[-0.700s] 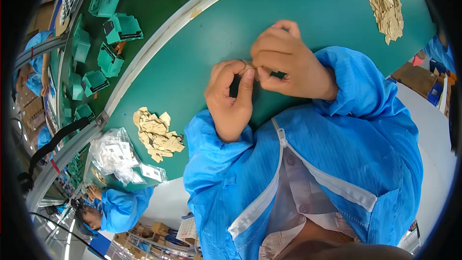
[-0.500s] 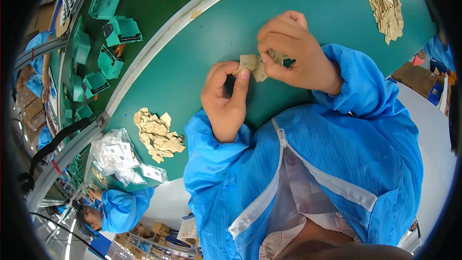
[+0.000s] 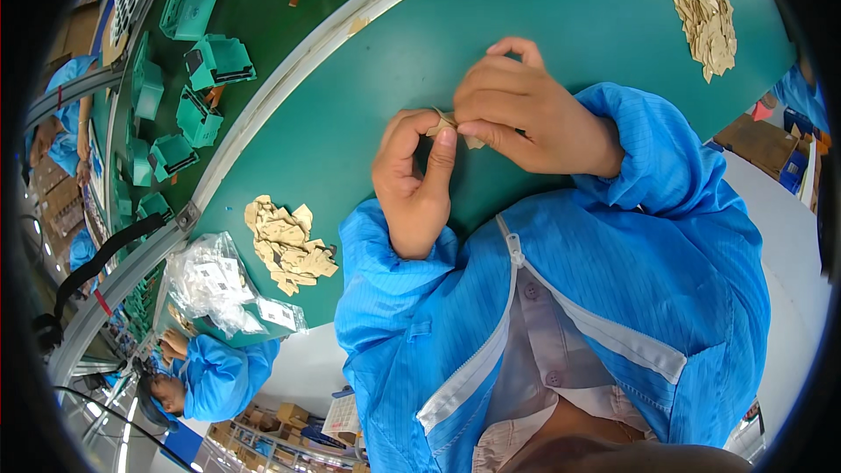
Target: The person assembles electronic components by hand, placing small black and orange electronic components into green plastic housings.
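Between thumb and bent fingers, my left hand (image 3: 412, 180) pinches a small tan paper-like piece (image 3: 445, 117). My right hand (image 3: 536, 114) comes in from the other side, its thumb and fingertips closed at the edge of the same piece. A further bit of tan paper shows just below the right fingertips; whether it is a separate piece I cannot tell. The fingers cover most of what is held. Left of my hands on the green table (image 3: 350, 105) lies a loose pile of similar tan pieces (image 3: 285, 241). Another such pile (image 3: 703, 22) lies at the far right.
A clear plastic bag with white labels (image 3: 215, 285) lies at the table's left end. Beyond a pale rail (image 3: 289, 74), several green plastic housings (image 3: 219, 61) stand on a darker green surface. A co-worker in a blue sleeve (image 3: 232, 372) sits at the lower left.
My right hand has moved left, closer to my left hand, and its fingers now cover more of the tan paper. The green housings have shifted slightly toward the near left.
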`<state>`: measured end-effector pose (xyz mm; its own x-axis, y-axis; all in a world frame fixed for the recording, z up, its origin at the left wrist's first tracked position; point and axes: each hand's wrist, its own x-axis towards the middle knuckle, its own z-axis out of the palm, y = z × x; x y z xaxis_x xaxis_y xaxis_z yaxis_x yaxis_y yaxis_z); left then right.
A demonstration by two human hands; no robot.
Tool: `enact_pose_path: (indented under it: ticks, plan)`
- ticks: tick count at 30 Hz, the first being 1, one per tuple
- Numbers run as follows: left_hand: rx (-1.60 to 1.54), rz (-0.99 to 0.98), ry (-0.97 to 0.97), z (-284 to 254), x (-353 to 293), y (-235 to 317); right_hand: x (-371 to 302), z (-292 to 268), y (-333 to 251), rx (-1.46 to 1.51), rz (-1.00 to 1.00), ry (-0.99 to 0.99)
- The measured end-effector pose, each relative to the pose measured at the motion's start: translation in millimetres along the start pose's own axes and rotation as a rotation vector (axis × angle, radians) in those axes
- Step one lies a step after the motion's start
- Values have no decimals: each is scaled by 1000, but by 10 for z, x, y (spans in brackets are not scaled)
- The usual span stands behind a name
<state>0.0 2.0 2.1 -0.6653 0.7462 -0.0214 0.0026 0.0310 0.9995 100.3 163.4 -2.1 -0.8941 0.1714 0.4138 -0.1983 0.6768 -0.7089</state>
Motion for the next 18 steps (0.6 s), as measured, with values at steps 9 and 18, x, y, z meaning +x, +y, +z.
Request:
enact_pose_path:
  ticks: [9,18]
  plan:
    - [33,-24,-76,-60,-6,-19,28,-133,39,-9,122,48]
    - [-245,-112,-78,-96,15,121,32,-183,25,66,176,68]
